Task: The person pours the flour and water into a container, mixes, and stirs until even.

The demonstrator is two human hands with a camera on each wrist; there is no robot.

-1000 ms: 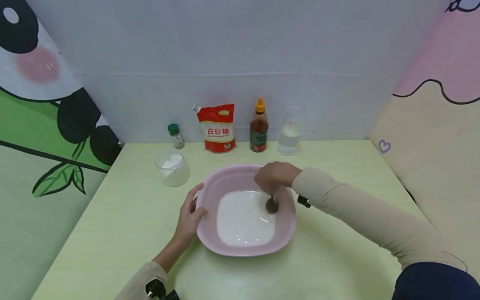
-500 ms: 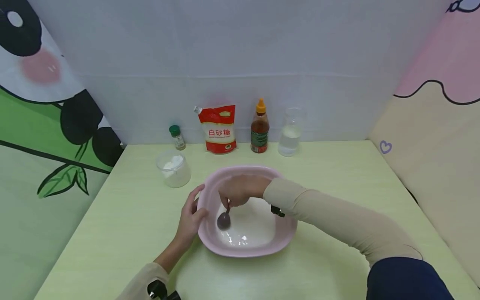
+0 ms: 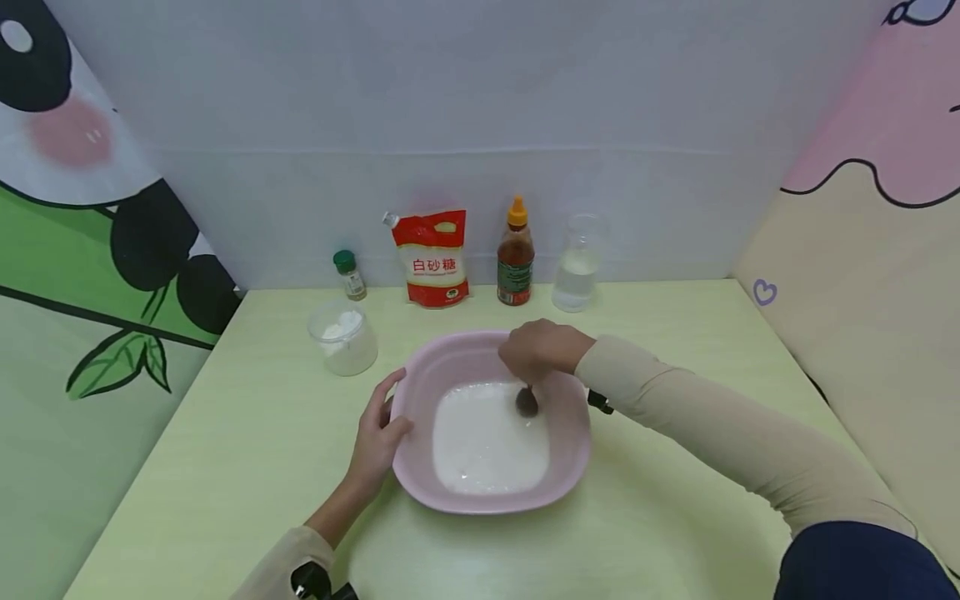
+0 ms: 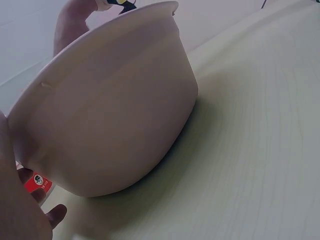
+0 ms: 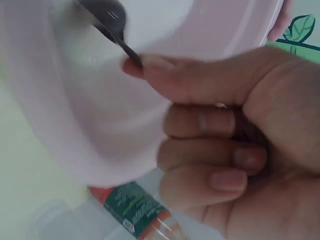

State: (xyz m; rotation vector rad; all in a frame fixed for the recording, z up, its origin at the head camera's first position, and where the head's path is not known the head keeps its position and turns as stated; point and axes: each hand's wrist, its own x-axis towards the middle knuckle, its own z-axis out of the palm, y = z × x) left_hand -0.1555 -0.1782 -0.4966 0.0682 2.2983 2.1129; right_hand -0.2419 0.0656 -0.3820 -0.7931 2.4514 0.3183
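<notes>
A pink plastic basin [image 3: 416, 483] stands mid-table with a whitish liquid [image 3: 487, 446] in it. On its left rim lies my left hand [image 3: 378, 437], gripping with the thumb over the edge and the fingers outside. Over the basin's far right part, my right hand [image 3: 543, 352] pinches a dark metal spoon [image 5: 111, 19] between thumb and forefinger, its other fingers curled into the palm. In the head view the spoon's bowl shows below the hand, at the liquid. The right wrist view is blurred around the spoon, and its handle end is hidden in the hand.
Behind the basin stand a green-capped small jar [image 3: 350, 275], a red-and-white sugar pouch [image 3: 433, 260], a yellow-capped sauce bottle [image 3: 516, 258] and a glass carafe of clear liquid [image 3: 576, 275]. A clear tub [image 3: 343, 340] with white contents is left of the basin.
My right hand swept the spoon to the basin's left side, then back to the far right part. The left hand has kept its hold on the rim.
</notes>
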